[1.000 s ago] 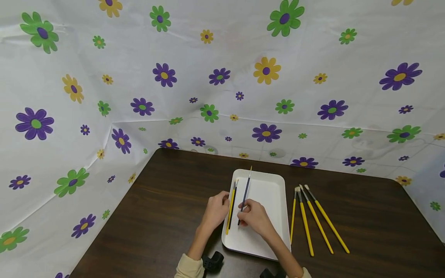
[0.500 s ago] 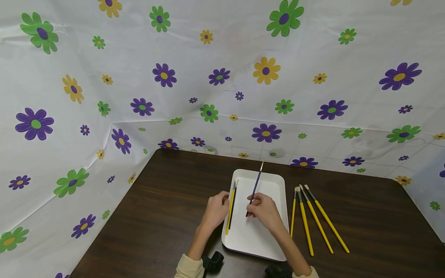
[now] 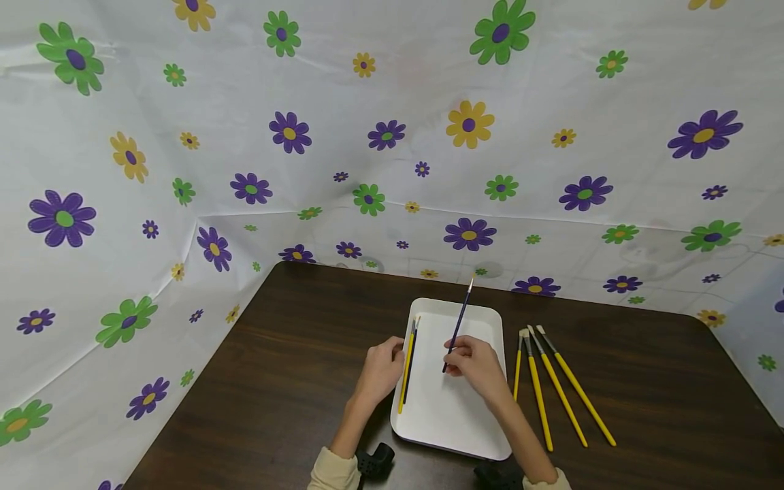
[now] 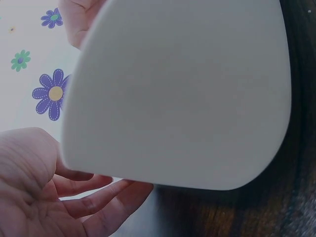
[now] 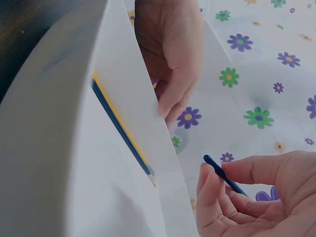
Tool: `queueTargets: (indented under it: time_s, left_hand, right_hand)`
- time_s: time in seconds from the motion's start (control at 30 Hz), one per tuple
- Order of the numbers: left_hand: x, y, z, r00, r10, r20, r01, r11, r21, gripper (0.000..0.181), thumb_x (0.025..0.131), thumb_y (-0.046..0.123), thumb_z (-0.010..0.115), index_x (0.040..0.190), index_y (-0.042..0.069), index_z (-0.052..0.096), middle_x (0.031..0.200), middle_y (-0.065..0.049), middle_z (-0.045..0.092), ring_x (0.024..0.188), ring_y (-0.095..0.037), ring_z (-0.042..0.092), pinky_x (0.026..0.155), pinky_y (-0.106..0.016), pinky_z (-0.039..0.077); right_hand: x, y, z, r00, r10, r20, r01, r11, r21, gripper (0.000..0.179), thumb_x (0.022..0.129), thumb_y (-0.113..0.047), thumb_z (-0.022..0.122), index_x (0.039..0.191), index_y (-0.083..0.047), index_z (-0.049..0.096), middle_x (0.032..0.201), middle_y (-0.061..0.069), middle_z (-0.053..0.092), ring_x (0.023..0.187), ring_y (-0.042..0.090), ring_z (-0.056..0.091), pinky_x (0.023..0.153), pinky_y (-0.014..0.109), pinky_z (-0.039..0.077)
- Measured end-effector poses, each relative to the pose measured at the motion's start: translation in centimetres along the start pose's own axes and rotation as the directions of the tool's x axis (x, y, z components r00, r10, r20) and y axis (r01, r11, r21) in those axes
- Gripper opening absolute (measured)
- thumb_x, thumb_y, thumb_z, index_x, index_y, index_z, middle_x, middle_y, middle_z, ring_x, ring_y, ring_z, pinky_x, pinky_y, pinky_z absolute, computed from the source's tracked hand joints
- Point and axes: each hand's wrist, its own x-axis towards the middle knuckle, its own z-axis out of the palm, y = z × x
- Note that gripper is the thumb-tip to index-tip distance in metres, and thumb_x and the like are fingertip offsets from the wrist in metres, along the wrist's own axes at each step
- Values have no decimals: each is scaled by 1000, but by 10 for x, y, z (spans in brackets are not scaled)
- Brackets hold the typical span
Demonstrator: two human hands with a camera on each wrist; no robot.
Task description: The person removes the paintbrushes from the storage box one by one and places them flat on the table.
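Observation:
My right hand [image 3: 480,367] pinches a thin dark blue paintbrush [image 3: 461,309] between thumb and fingers above the white tray [image 3: 462,425]. The brush slants up and away, its pale bristle tip farthest from me; the right wrist view shows its rounded handle end [image 5: 208,160]. Along the tray's left side lie a yellow paintbrush [image 3: 405,381] and a dark one [image 3: 412,371], close together. My left hand [image 3: 381,371] rests at the outside of the tray's left wall, fingers loosely bent, fingertips right at the edge.
To the right of the tray, several yellow-handled paintbrushes [image 3: 548,388] with pale bristles fan out on the dark wooden table [image 3: 294,354]. A white sheet with printed flowers [image 3: 380,102] hangs behind the table and along its left.
My right hand has moved right and away from me with the dark blue paintbrush, leaving the two brushes at the tray's left side. My left hand has stayed in place.

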Motion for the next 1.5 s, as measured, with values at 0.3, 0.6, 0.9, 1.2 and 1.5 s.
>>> queueTargets:
  time_s: [0.3, 0.6, 0.9, 1.2, 1.5]
  left_hand:
    - [0, 0, 0, 1000, 10, -10, -10, 1000, 9, 26, 100, 0, 56, 120, -9, 69, 91, -13, 71, 70, -17, 58, 65, -32, 51]
    - [0, 1, 0, 1000, 9, -6, -9, 1000, 9, 25, 100, 0, 56, 119, -9, 69, 93, -15, 72, 73, -19, 61, 67, -35, 53]
    - [0, 1, 0, 1000, 0, -1, 0, 1000, 8, 26, 100, 0, 56, 121, -10, 68, 92, -14, 71, 71, -18, 59, 65, -33, 51]
    - [0, 0, 0, 1000, 11, -2, -11, 1000, 11, 26, 100, 0, 56, 120, -10, 68, 93, -15, 71, 73, -19, 60, 67, -35, 53]
    - [0, 0, 0, 1000, 3, -2, -3, 1000, 13, 26, 99, 0, 56, 120, -10, 68, 93, -14, 71, 72, -18, 58, 66, -34, 52]
  right_hand:
    - [1, 0, -7, 1000, 19, -3, -19, 1000, 12, 21, 90, 8, 67, 109, 16, 67, 76, 8, 69, 66, 18, 68, 64, 26, 58]
    - [4, 1, -20, 999, 35, -1, -35, 998, 52, 26, 92, 6, 68, 115, 17, 65, 80, 10, 70, 70, 21, 71, 66, 26, 59]
    - [6, 2, -39, 997, 79, -8, -77, 989, 128, 28, 93, 8, 66, 118, 19, 60, 84, 13, 71, 74, 23, 75, 66, 27, 59]
    - [6, 1, -53, 998, 70, 3, -69, 976, 207, 53, 90, 14, 65, 138, 17, 42, 88, 15, 64, 74, 25, 76, 66, 31, 60]
    - [8, 2, -60, 996, 83, 17, -84, 983, 161, 37, 98, 7, 58, 132, 15, 48, 89, 19, 70, 73, 26, 76, 65, 32, 60]
